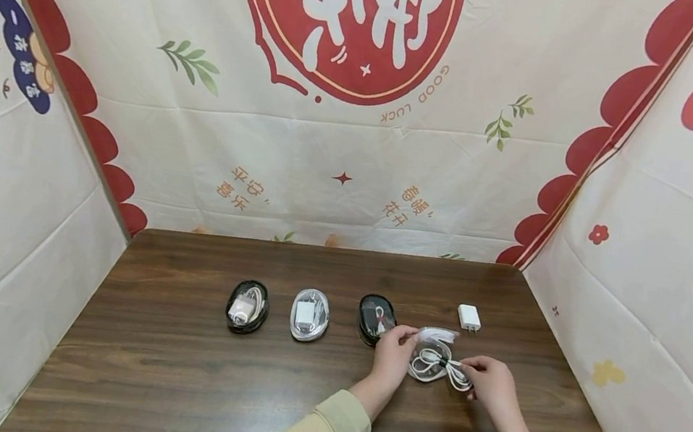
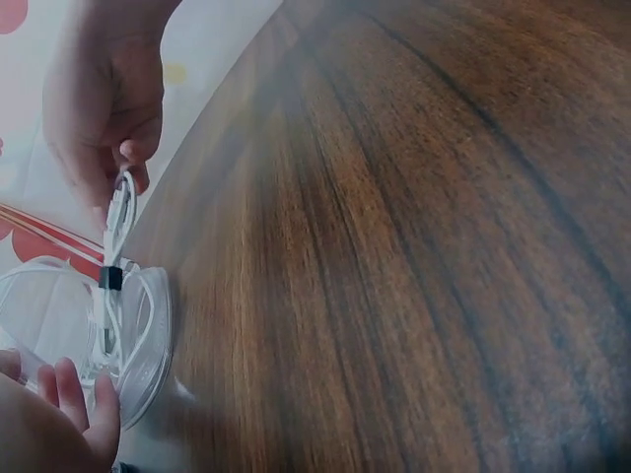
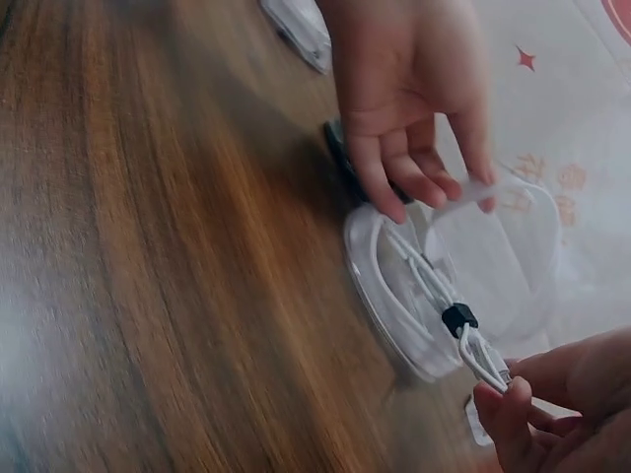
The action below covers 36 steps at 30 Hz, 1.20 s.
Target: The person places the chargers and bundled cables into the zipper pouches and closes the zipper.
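Note:
A clear oval case with a white rim [image 1: 419,373] stands on the table with its lid [image 1: 438,335] raised. My left hand [image 1: 392,361] pinches the edge of that lid between thumb and finger, its other fingers beside the case's rim [image 3: 370,286]. With thumb and fingertips, my right hand [image 1: 493,390] pinches one end of a coiled white cable [image 3: 483,365]. A black strap [image 3: 458,318] binds the coil at its middle. The cable's far end lies over the inside of the case, close to my left fingers [image 2: 71,394].
A white charger plug [image 1: 468,317] lies behind the case. To the left stand a black-rimmed case [image 1: 377,315], a white-rimmed case [image 1: 310,315] and another black-rimmed case [image 1: 247,306], each with items inside. Printed cloth walls surround the wooden table [image 1: 199,386] on three sides.

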Available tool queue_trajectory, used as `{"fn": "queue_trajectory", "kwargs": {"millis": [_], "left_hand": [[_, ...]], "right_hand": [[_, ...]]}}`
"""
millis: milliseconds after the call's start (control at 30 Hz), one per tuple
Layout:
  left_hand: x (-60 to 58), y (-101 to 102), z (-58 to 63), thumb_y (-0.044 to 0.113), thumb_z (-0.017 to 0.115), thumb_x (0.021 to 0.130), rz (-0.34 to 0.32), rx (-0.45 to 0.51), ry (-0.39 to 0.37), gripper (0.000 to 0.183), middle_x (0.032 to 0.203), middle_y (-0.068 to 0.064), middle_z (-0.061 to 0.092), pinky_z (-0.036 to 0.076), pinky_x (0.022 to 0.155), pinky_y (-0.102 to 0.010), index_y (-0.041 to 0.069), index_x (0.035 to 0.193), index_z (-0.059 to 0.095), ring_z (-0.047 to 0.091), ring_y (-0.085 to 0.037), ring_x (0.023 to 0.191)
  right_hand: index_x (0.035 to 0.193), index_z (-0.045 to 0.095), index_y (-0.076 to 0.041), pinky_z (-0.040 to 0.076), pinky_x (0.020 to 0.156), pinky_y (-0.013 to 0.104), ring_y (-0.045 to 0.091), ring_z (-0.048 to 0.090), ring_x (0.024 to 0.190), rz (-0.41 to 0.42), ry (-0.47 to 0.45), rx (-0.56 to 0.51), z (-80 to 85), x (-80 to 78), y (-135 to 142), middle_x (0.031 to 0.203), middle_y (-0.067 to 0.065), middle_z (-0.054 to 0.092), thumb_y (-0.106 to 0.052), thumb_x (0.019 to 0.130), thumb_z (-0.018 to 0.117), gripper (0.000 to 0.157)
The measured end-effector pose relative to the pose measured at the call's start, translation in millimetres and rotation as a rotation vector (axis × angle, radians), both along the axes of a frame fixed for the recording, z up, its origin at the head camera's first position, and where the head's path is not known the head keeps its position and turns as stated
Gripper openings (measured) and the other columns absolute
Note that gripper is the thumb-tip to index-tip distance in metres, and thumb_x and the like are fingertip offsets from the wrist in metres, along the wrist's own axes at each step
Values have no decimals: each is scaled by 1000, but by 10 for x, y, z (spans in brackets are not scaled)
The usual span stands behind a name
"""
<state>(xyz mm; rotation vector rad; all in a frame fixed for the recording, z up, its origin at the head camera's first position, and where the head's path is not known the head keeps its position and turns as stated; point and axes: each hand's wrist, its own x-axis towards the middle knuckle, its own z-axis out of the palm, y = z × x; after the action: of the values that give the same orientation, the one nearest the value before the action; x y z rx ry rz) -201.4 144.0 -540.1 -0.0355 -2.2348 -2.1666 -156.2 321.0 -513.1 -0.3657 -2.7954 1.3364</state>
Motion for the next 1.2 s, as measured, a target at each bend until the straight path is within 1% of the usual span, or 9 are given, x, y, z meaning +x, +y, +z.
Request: {"fn": "queue_trajectory", "kwargs": {"millis": [100,200,333,433,633,767,867,1100,1200], "left_hand": [[-9,1,-10,3,66,90,-5,-8,4,8,79,0,67,50,62,-19,3,94,73,62,-10,68],[-11,-3,-4,4,65,91,-16,-4,-10,9,80,1,67,50,62,-19,3,95,73,61,-9,68],[-9,-18,11,6,65,92,-12,-46,-5,9,81,2,67,50,64,-21,4,96,74,59,-6,71],[-10,-27,16,7,66,91,-2,-98,25,9,83,4,67,49,68,-22,5,95,74,57,-3,74],[-15,-30,28,7,67,90,9,-121,28,9,83,4,68,49,72,-23,6,94,75,59,-5,78],[-8,-35,38,8,68,91,15,-129,11,9,84,4,68,50,73,-24,7,95,76,60,-5,80],[3,-39,45,9,68,91,21,-137,-1,9,85,5,68,50,73,-24,8,95,76,59,-5,80],[28,-49,56,10,67,92,10,-144,-14,11,88,5,68,50,73,-24,9,97,76,59,-5,81],[31,-54,54,10,67,92,5,-140,-17,11,90,4,69,50,74,-24,8,97,76,61,-6,83]], "right_hand": [[96,68,13,50,47,30,18,60,48,13,-4,4,14,-7,-62,74,12,66,1,90,59,17],[97,68,14,51,49,27,17,62,51,24,-5,11,29,-27,-93,76,14,68,0,90,60,17],[101,68,15,49,51,25,17,64,53,30,-3,23,23,-55,-107,76,14,69,-2,90,61,21],[106,66,16,51,53,25,18,65,56,21,0,6,26,-68,-115,78,16,69,-2,90,59,25],[113,64,16,54,61,28,21,68,67,-2,16,-35,27,-81,-117,92,22,70,1,89,54,31],[112,67,13,51,70,28,17,66,78,1,25,13,30,-80,-102,100,22,70,-2,88,56,30],[111,69,9,48,72,25,13,64,82,-6,24,39,29,-76,-95,103,21,70,-4,89,58,28],[115,68,9,49,69,15,3,64,78,-61,64,-100,16,-73,-110,105,22,69,-8,93,64,28],[113,70,6,46,72,12,-2,63,81,-85,84,-96,-11,-75,-112,105,19,70,-12,93,67,28]]}}
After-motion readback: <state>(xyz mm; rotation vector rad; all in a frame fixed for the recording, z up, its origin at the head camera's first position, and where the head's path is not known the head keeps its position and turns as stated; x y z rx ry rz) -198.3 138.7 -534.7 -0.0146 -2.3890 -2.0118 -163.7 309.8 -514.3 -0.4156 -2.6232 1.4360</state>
